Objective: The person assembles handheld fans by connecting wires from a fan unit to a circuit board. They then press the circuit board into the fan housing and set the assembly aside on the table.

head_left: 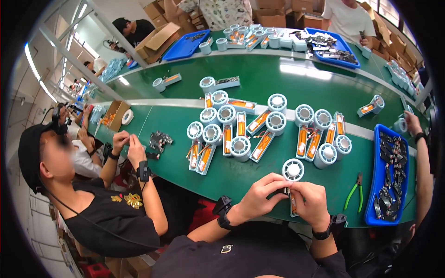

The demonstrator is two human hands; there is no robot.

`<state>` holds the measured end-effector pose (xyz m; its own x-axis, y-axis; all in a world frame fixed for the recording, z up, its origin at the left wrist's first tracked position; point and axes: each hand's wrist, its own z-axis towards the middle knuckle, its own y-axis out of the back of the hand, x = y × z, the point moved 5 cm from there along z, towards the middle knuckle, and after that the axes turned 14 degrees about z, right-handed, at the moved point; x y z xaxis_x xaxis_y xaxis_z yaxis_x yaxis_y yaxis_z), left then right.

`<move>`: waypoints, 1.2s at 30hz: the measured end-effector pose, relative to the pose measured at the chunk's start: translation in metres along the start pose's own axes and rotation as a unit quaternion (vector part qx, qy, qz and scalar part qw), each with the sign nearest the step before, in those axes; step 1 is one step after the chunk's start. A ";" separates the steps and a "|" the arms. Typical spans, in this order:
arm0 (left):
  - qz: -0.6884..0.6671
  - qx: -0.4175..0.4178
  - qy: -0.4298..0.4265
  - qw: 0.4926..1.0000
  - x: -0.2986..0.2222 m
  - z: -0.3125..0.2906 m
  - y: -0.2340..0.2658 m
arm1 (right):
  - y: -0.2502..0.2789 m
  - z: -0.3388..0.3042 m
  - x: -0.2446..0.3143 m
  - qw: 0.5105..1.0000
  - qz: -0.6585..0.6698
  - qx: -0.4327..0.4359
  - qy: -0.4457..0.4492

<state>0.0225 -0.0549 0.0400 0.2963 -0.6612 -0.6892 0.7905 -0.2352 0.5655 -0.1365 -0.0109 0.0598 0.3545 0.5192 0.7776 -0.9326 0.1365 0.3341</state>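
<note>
In front of me at the table's near edge is a light-blue handheld fan point(293, 170), its round head pointing away from me and its open handle toward me. An orange battery shows in that handle. My right hand point(311, 204) is closed around the handle, its fingertips pinched near the fan head. Close against it, my left hand point(262, 198) is closed too, thumb and fingers pinching by a small dark part at the handle's top. What exactly the left fingertips grip is hidden. Beyond my hands lie several similar open fans point(239, 147) with orange batteries showing.
Green-handled cutters point(354, 194) lie right of my hands, beside a blue tray point(368, 204) of dark circuit boards. A raised rail point(176, 101) runs along the green table point(181, 178). A co-worker point(111, 204) sits at my left; another person's arm point(422, 162) reaches in at right.
</note>
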 end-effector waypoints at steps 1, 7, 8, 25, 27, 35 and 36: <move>-0.006 0.001 -0.011 1.000 -0.001 0.001 0.000 | 0.000 -0.001 -0.001 1.000 0.005 0.005 -0.001; -0.046 0.022 -0.013 0.999 -0.001 0.000 -0.002 | 0.000 -0.006 -0.007 0.996 0.059 -0.008 -0.059; -0.047 0.019 -0.019 0.999 0.000 0.001 -0.001 | 0.000 -0.006 -0.009 0.994 0.074 -0.012 -0.085; -0.053 -0.019 -0.015 0.998 -0.002 -0.002 -0.004 | -0.002 -0.013 -0.010 0.997 0.064 -0.030 -0.038; -0.056 -0.020 -0.021 0.998 -0.009 -0.010 -0.006 | 0.000 -0.019 -0.007 0.998 0.062 -0.022 -0.009; -0.034 0.017 -0.040 0.998 -0.006 -0.001 -0.002 | 0.001 -0.013 -0.003 0.998 0.052 -0.014 -0.016; -0.028 0.015 -0.037 0.999 -0.006 -0.002 -0.002 | 0.002 -0.013 -0.001 0.999 0.042 -0.013 0.003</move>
<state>0.0201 -0.0487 0.0423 0.2102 -0.6968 -0.6858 0.7877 -0.2948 0.5410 -0.1394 -0.0003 0.0522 0.2755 0.5350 0.7987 -0.9603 0.1144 0.2546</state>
